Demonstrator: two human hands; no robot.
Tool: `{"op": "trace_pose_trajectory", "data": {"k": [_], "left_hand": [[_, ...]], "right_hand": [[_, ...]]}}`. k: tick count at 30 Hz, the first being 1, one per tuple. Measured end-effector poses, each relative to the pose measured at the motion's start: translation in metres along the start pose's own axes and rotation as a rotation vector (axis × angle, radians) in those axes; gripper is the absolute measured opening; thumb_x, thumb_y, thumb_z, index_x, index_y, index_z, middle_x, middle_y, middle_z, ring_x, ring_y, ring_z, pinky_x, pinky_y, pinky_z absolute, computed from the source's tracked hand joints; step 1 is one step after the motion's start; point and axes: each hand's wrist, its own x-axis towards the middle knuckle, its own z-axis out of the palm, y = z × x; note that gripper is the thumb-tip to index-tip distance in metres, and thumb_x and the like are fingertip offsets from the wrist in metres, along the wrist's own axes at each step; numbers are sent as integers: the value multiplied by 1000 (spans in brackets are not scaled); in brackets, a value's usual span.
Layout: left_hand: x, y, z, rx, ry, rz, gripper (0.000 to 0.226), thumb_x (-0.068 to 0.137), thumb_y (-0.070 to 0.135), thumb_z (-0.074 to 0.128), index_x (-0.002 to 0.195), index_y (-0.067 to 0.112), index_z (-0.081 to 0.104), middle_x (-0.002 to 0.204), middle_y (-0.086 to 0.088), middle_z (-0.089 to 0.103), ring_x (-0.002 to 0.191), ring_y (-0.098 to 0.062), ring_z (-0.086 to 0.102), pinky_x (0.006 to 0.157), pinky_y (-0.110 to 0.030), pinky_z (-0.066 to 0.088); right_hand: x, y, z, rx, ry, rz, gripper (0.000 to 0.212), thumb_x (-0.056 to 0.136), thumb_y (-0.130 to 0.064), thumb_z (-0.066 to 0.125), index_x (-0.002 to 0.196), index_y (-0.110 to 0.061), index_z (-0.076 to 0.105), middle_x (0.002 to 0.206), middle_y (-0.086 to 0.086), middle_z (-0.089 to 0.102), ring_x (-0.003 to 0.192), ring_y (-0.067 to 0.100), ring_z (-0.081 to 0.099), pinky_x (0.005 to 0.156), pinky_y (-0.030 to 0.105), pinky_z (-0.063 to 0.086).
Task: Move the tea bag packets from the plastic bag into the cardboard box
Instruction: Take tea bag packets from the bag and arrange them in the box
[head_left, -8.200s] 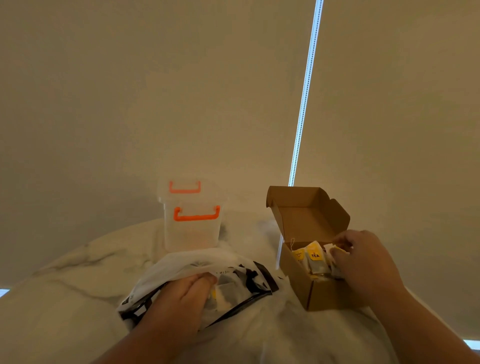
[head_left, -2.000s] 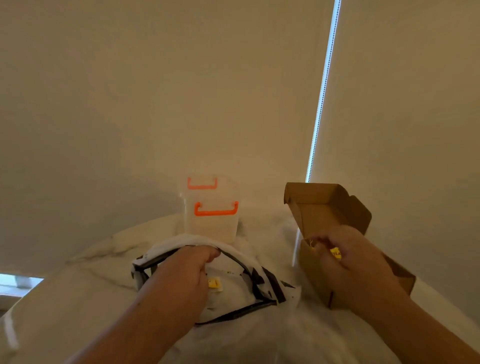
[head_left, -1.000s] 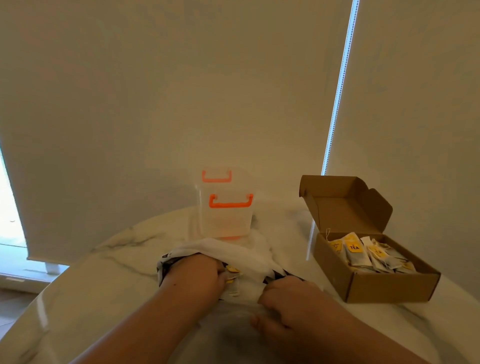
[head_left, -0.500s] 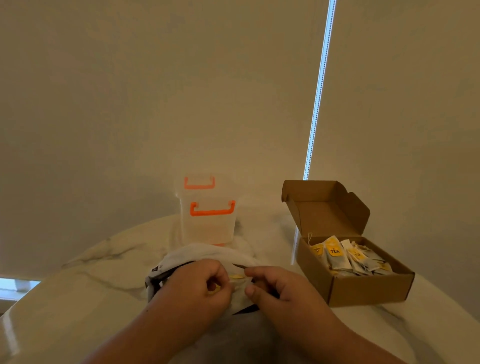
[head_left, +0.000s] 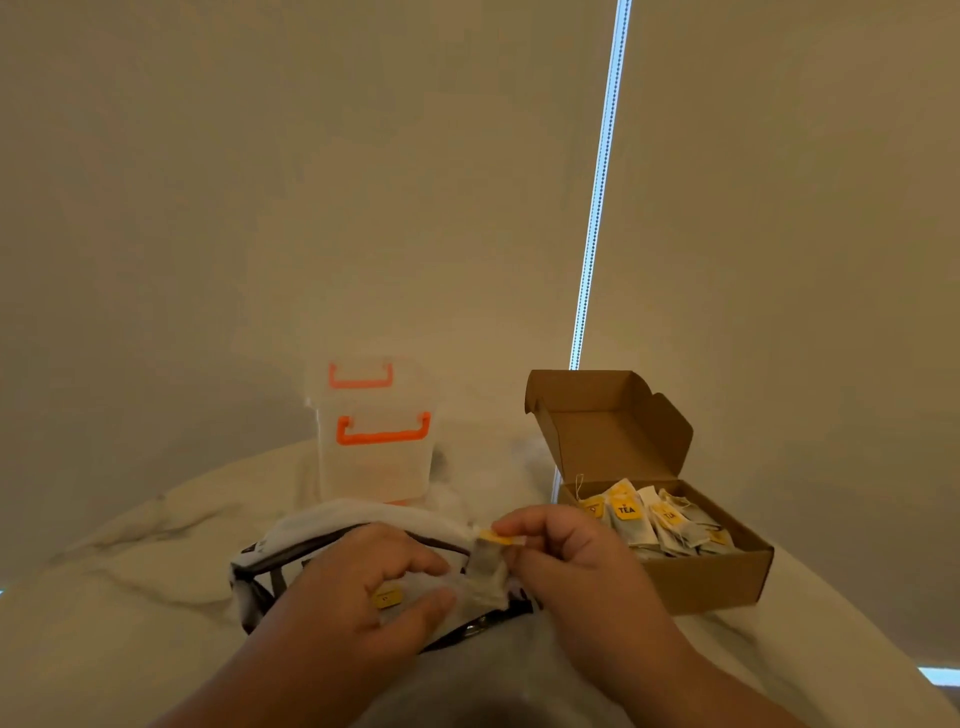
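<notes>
Above plastic bag (head_left: 311, 530), packet (head_left: 485, 569) hangs upright.

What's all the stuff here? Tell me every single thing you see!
cardboard box: one, brown, lid open, on the right of the table.
boxed tea bag packets: several, pale with yellow tags, inside the cardboard box.
held tea bag packet: one, pale with a yellow tag, over the plastic bag's right edge.
bagged tea bag packet: at least one, yellow tag showing, in the plastic bag.
plastic bag: one, white with black trim, front centre.
storage container: one, clear with orange handles, behind the plastic bag.
table: one, white marble.
roller blinds: two, beige, behind the table.
left grip: left hand, in the plastic bag's mouth; hold unclear.
right grip: right hand, pinches the held tea bag packet's tag.
</notes>
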Motion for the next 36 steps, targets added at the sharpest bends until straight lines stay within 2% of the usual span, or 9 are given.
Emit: {"op": "trace_pose_trajectory", "data": {"k": [3,8,14,17,21,25,30,33,36], "left_hand": [[0,-4,-3,-30,51,-124,11,89,39,63,96,47,64,98,26,63,90,13,59,72,-14,49],[0,-12,-9,17,81,-168,37,96,18,51,103,52,63,103,34,62,100,18,53,85,-11,45],[0,-8,-15,6,101,-191,49,97,10,45,102,56,57,104,26,61,101,13,54,78,-8,43],[0,-8,-18,23,109,-190,55,95,3,44,104,55,57,103,21,63,98,8,58,82,-17,50],[-1,-9,-23,-52,145,-245,54,90,-4,43,98,44,66,98,14,67,93,3,62,83,-27,56],[0,-11,-28,-124,194,-262,54,86,-9,43,87,38,70,92,9,71,90,-1,65,81,-36,58],[2,-16,-30,-119,208,-271,53,88,-6,42,83,38,71,89,9,71,87,-3,67,82,-37,58],[3,-15,-30,-91,190,-275,49,91,-4,44,85,37,70,89,10,70,87,-5,66,79,-32,57],[3,-14,-30,-65,178,-260,47,91,-3,46,87,37,69,90,11,69,86,-3,65,79,-30,57]], "right_hand": [[7,-9,-38,-87,152,-48,23,90,-11,62,87,-31,74,79,-4,71,66,11,64,58,22,54],[41,18,-114,-423,465,6,17,90,-10,59,88,-26,63,72,0,68,65,20,62,51,28,44],[60,59,-133,-757,431,203,18,91,-12,55,90,-21,69,84,1,65,70,12,56,53,25,38],[63,56,-127,-923,362,222,22,94,-16,51,89,-14,72,80,4,64,67,15,54,56,28,40],[63,54,-125,-888,410,130,27,89,-14,49,93,-11,75,94,12,67,76,25,61,70,39,55],[55,40,-113,-815,450,-40,25,90,-17,54,107,-20,72,116,6,60,102,21,53,86,37,44],[16,-3,-53,-735,150,-388,22,96,-35,46,109,-38,63,101,-17,57,90,-2,54,73,12,38],[-16,-25,-5,-749,-197,-458,31,98,-40,42,124,-46,56,115,-31,51,107,-13,46,87,6,37],[-20,-27,25,-815,-440,-441,40,101,-38,42,141,-44,44,138,-25,47,121,-13,36,99,2,25]]}}
